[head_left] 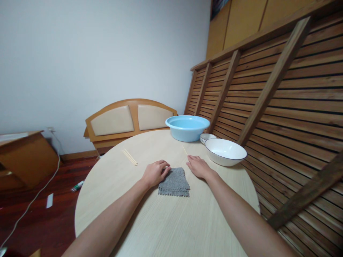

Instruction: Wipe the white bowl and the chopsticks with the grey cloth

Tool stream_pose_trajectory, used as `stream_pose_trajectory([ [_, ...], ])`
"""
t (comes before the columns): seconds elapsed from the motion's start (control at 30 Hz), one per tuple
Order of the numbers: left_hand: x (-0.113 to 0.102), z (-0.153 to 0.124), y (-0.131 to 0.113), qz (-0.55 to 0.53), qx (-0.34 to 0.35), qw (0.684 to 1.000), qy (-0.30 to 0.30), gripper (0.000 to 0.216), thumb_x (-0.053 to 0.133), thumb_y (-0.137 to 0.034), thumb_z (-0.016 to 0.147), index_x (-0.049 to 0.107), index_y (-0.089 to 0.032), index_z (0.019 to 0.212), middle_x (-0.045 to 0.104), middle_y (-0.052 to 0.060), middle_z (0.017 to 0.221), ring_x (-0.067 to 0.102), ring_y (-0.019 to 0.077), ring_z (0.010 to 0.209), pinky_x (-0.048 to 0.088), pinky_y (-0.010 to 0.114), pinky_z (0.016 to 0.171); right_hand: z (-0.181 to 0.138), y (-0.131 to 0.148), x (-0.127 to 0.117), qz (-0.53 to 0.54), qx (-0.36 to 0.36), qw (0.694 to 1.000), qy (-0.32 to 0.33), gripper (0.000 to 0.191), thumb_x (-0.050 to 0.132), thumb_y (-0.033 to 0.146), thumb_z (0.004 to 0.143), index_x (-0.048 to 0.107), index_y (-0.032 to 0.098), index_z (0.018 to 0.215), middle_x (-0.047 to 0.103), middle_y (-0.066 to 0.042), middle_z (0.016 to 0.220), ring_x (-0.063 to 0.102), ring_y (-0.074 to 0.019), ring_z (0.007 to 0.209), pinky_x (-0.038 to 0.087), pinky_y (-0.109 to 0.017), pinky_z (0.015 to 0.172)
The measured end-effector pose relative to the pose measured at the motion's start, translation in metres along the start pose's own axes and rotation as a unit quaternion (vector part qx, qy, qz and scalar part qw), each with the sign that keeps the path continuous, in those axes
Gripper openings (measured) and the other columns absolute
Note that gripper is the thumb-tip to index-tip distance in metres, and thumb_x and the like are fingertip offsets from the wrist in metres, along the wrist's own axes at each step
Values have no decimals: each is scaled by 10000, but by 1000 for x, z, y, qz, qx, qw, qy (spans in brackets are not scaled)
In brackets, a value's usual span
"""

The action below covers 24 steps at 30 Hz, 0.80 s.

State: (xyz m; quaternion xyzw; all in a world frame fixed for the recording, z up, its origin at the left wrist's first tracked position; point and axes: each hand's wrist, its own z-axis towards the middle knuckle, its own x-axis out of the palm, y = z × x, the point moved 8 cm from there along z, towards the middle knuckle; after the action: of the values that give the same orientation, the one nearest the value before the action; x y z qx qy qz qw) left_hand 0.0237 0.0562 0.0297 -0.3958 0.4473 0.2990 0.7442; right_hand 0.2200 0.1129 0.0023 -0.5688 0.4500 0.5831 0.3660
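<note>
A grey folded cloth with scalloped edges lies on the table in front of me. My left hand rests at its upper left side, fingers loosely curved and the thumb touching the cloth's edge; nothing shows in its grasp. To the right of the cloth, my right hand is low over the table with its fingers closed around the near end of a thin pale chopstick, which points away from me. Several similar chopsticks lie together on the left part of the table.
At the back of the round table stands a light blue basin. A small patterned bowl and a large white bowl sit right of it. A slatted wooden panel leans along the right; a headboard stands behind.
</note>
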Motion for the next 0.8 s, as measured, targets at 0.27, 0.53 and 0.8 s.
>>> stream_pose_trajectory([
  [0.27, 0, 0, 4, 2, -18, 1000, -2, 388, 383, -438, 1040, 721, -248, 1066, 732, 35, 1116, 690, 191, 1001, 519, 283, 832, 0, -5, -1, -4, 25, 1000, 1, 539, 357, 360, 1043, 480, 65, 1477, 448, -196, 1547, 450, -347, 1369, 388, -474, 1099],
  [0.53, 7, 0, 27, -7, -79, 997, -19, 474, 315, -449, 1053, 732, -224, 1083, 733, 73, 1131, 678, 223, 1059, 528, 335, 894, 0, 6, -2, 2, 8, 999, -33, 541, 362, 394, 1042, 491, 84, 1466, 422, -190, 1566, 434, -343, 1380, 397, -470, 1090],
  [0.8, 22, 0, 37, -20, -54, 998, 13, 501, 317, -453, 1049, 729, -205, 1190, 666, 106, 1321, 605, 242, 1249, 458, 410, 1114, -4, -11, -6, -37, 114, 993, -17, 613, 324, 468, 1046, 559, 13, 1384, 551, -250, 1420, 492, -359, 1305, 429, -471, 1036],
])
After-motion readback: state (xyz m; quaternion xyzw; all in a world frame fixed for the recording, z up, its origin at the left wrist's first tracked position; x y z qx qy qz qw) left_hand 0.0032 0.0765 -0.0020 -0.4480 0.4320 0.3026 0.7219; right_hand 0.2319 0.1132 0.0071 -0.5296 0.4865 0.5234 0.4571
